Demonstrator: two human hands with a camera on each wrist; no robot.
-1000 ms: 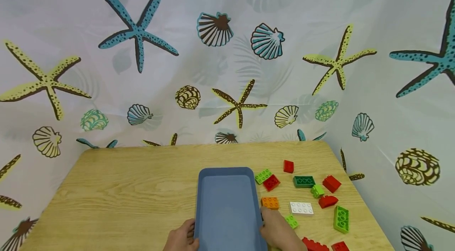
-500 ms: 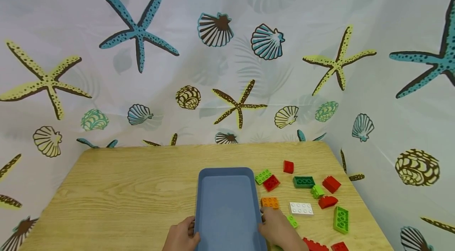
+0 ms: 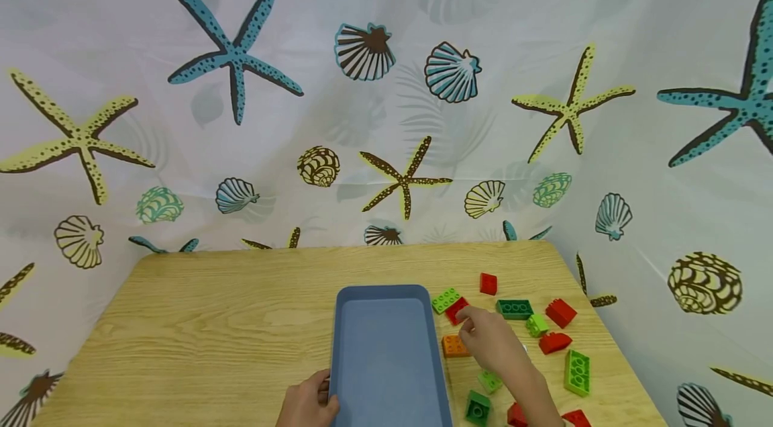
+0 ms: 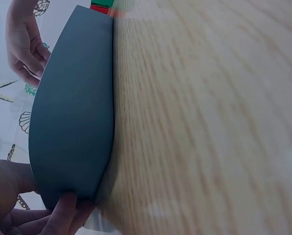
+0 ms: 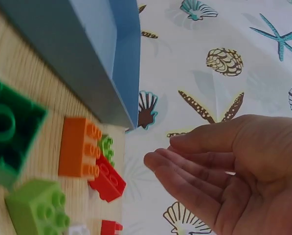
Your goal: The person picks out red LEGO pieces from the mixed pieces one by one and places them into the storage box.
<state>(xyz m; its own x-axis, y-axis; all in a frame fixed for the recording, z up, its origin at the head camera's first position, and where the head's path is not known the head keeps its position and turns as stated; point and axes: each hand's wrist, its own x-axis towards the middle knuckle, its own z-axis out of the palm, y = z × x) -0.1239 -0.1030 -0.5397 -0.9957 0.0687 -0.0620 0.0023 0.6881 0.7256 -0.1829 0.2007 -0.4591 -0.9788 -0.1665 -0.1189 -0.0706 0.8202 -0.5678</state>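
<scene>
A blue-grey tray (image 3: 386, 353) lies lengthwise on the table in the head view. My left hand (image 3: 306, 401) grips its left wall, thumb over the rim and fingers outside, as the left wrist view also shows. Above the bricks on the right hovers my right hand (image 3: 492, 343), fingers loosely bent and nothing between them. Beneath and beside it are an orange brick (image 3: 455, 346), a red brick (image 3: 457, 311) and a light green brick (image 3: 445, 300). In the right wrist view the orange brick (image 5: 77, 147) stands apart from the fingers. My right hand mostly covers a white brick.
More building bricks are scattered right of the tray: a dark green brick (image 3: 514, 309), a red brick (image 3: 561, 313), a green brick (image 3: 577, 372) and a green brick (image 3: 478, 407) nearer me. A patterned curtain (image 3: 386, 111) rises behind the wooden table (image 3: 229, 326).
My right hand has let go of the tray's right wall and moved up, away and rightward over the bricks, uncovering a green brick. My left hand stays on the tray, which has not visibly moved.
</scene>
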